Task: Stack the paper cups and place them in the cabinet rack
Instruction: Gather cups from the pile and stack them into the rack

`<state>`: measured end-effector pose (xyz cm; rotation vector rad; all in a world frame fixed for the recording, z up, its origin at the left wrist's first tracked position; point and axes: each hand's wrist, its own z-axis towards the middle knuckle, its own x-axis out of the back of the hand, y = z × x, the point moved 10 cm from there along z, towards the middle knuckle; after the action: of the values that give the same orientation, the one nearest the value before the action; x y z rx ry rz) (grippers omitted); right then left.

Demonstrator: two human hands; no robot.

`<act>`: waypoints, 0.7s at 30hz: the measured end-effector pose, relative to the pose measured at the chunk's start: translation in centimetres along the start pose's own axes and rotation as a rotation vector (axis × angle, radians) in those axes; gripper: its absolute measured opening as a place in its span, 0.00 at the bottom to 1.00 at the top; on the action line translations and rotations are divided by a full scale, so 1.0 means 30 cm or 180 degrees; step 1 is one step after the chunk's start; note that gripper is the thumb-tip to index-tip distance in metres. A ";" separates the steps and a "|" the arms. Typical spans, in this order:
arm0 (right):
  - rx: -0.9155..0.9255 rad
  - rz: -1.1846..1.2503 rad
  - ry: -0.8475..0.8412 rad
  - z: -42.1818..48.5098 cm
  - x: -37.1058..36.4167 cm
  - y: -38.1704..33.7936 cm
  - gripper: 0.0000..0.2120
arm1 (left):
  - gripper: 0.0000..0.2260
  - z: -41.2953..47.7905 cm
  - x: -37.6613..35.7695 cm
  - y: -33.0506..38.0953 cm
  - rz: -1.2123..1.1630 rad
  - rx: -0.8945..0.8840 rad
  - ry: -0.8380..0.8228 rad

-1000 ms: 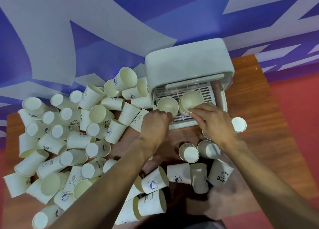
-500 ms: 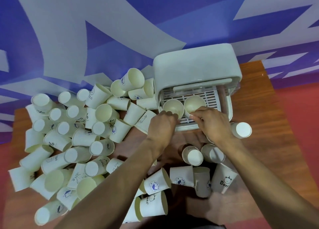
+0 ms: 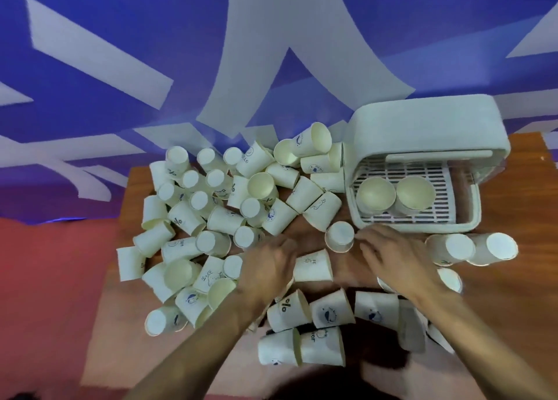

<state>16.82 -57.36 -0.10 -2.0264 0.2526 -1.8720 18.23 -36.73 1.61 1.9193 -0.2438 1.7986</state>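
Both hands, left (image 3: 268,267) and right (image 3: 392,260), hover empty with loose fingers over the wooden table (image 3: 498,303); two paper cups (image 3: 376,195) stand in the cabinet rack (image 3: 447,215) near its back right corner.

Before you: one wooden table (image 3: 513,303), brown, grain visible. Behind it you have a wall (image 3: 120,22) painted deep blue with broad pale grey angular shapes. Either side of the table you see red floor (image 3: 51,279). Lighting is dim and bluish.
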 end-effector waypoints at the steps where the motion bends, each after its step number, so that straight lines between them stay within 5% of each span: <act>1: 0.0015 -0.0040 -0.0193 0.001 -0.035 -0.037 0.10 | 0.03 -0.046 0.001 -0.061 0.0053 0.0141 -0.0042; 7: -0.0085 -0.0309 -0.0996 0.006 -0.194 -0.214 0.19 | 0.06 -0.230 0.013 -0.382 0.0030 0.1188 -0.0180; 15: -0.1207 -0.0299 -0.1062 0.003 -0.291 -0.183 0.16 | 0.27 -0.093 -0.068 -0.450 -0.0182 0.1497 -0.0371; 18: -0.1395 0.0042 -0.0921 0.014 -0.299 -0.171 0.09 | 0.22 -0.043 -0.102 -0.449 0.0038 0.1453 -0.0315; 21: -0.1595 0.0340 -0.0886 0.010 -0.311 -0.164 0.16 | 0.15 -0.039 -0.122 -0.456 0.0143 0.1372 -0.0302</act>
<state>15.60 -49.31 -6.81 -2.5041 0.8008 -1.5431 22.97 -25.13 -5.08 2.3102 0.0794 1.9084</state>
